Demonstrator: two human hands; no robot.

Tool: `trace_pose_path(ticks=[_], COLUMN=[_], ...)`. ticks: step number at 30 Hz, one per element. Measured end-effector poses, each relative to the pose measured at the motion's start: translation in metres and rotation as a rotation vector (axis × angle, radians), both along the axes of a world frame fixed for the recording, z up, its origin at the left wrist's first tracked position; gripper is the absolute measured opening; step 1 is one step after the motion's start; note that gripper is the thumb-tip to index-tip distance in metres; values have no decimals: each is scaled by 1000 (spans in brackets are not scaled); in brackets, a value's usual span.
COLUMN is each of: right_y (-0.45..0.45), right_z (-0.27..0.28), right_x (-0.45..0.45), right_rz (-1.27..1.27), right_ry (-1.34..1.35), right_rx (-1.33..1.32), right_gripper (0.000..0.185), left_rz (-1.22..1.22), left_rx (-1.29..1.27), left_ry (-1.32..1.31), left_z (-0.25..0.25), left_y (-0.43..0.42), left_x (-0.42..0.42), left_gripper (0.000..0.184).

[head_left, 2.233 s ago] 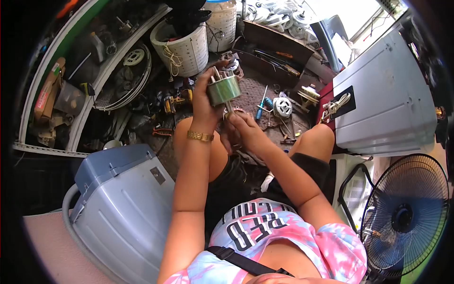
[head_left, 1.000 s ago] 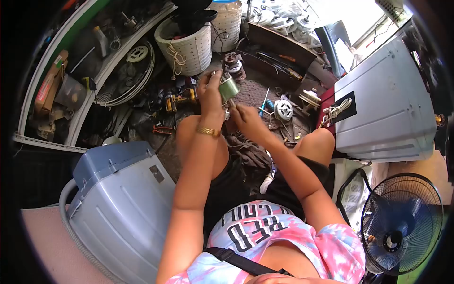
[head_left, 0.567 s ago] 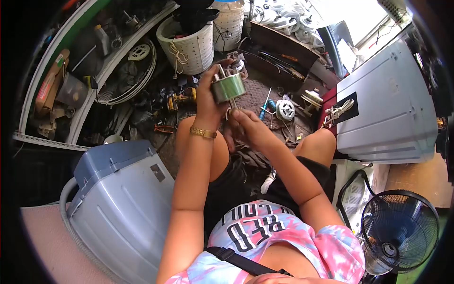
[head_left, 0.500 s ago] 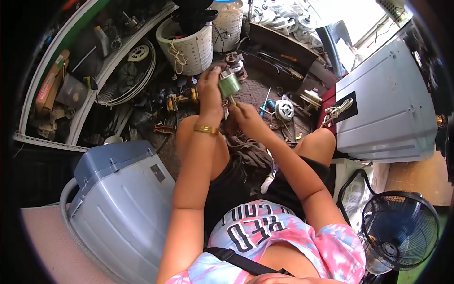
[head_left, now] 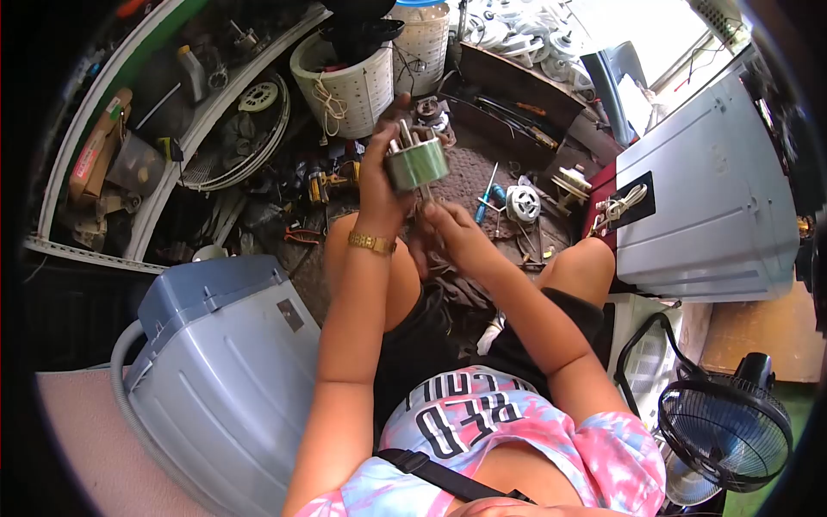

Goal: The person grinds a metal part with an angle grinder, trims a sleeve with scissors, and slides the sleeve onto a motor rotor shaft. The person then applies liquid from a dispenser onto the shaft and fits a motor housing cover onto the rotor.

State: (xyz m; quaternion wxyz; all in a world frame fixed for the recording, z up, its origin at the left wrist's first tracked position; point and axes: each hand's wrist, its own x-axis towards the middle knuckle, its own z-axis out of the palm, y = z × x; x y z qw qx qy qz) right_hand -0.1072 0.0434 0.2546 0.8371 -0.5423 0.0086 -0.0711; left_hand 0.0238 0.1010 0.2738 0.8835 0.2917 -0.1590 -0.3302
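A green-sided metal cylinder (head_left: 419, 166) is raised over the floor between my knees, with several metal posts on its upper end and a thin shaft (head_left: 425, 195) below. It looks like a motor part, but its exact kind is unclear. My left hand (head_left: 383, 168) is wrapped around the cylinder's left side, its fingers partly hidden behind it. Just below, my right hand (head_left: 450, 226) is closed with thumb and fingers pinched at the lower end of the shaft. A dark rag (head_left: 457, 289) lies beneath my hands.
A screwdriver (head_left: 487, 191) and a white round motor (head_left: 523, 202) lie on the floor at right. Orange-handled pliers (head_left: 302, 235) and a yellow drill (head_left: 332, 181) are at left. White perforated baskets (head_left: 345, 90) stand behind. Grey washing machines (head_left: 224, 370) flank me; a black fan (head_left: 724, 431) is at lower right.
The cylinder has tilted more upright, so its posts show more clearly. My left wrist has rotated, and my right hand has shifted slightly down and to the right. The fan head has turned.
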Motion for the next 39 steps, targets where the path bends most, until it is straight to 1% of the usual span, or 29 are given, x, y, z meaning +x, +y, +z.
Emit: trace_pose_path(ticks=[1,2,3,5,6,9,10,13,14,15,17,18,21,22,24,25,26,28,29,30,33,34,35,37,38,39], right_y=[-8,-20,-16,-2,0,-5,-17,-11,-4,3,-5,-14,-5,-3,2,-6,-14,-10,-4,4,4,-6,-19,-15,-10,-4], right_z=[-18,-43,-39,-20,-4,-14,-36,-44,-29,-13,-22,-40,-10,-13,-19,-26,-30,-33,-22,-8,-10,-15,-60,-62,-37,-11], right_x=[10,21,18,7,-4,6,16,13,5,-4,2,12,2,-6,-6,1,7,6,7,-1,-6,3,19,19,9,-2], right_rz=[-225,-291,-266,-203,171,-207,-298,-262,-151,-84,-128,-234,-130,132,-41,-104,-183,-229,-255,-130,102,-85,-259,-298,-24,249], right_ry=[-40,77,93,118,70,47,57,0,63,148,83,58,188,120,118,100,99,70,46,177,93,126,77,3,3,13], right_rx=[-469,-753,-608,-320,390,-384,-737,-587,-251,88,-158,-510,-287,392,149,-136,-420,-534,-585,-4,309,-190,-629,-660,-87,492], right_gripper=[26,27,28,31,29,29,28,26,26,25,24,25,26,29,28,27,26,25,25,27,26,26,26,28,28,28], left_rz=[85,439,388,116,-136,122,379,220,35,48,75,289,183,-95,19,76,229,286,316,137,27,140,201,323,262,85], left_rx=[37,371,380,138,1,143,474,256,124,123,104,325,152,-12,9,9,219,310,358,185,48,180,261,424,265,93], left_ry=[-62,-477,-290,-19,47,-155,-498,-223,-20,-64,-163,-316,-149,17,-22,-43,-171,-258,-311,-107,-27,-132,-178,-282,-157,-81], left_z=[-6,-20,-22,-20,10,-9,-26,-13,2,-2,-10,-14,-14,3,-1,-2,-8,-32,-24,-18,-10,-10,-15,-25,-22,-10], left_y=[-7,-15,-17,-7,6,-9,-15,-10,-2,0,-5,-14,-12,2,1,-4,-10,-15,-15,-7,-4,-6,-8,-13,-12,-3], left_x=[3,6,-1,4,-8,0,5,-5,-7,-7,-2,-6,-4,-10,-10,-10,-10,-1,1,0,-4,-5,-5,-1,2,-2], left_gripper=[35,33,28,27,27,32,34,33,30,30,29,32,33,33,33,33,35,38,40,38,37,36,36,36,35,36])
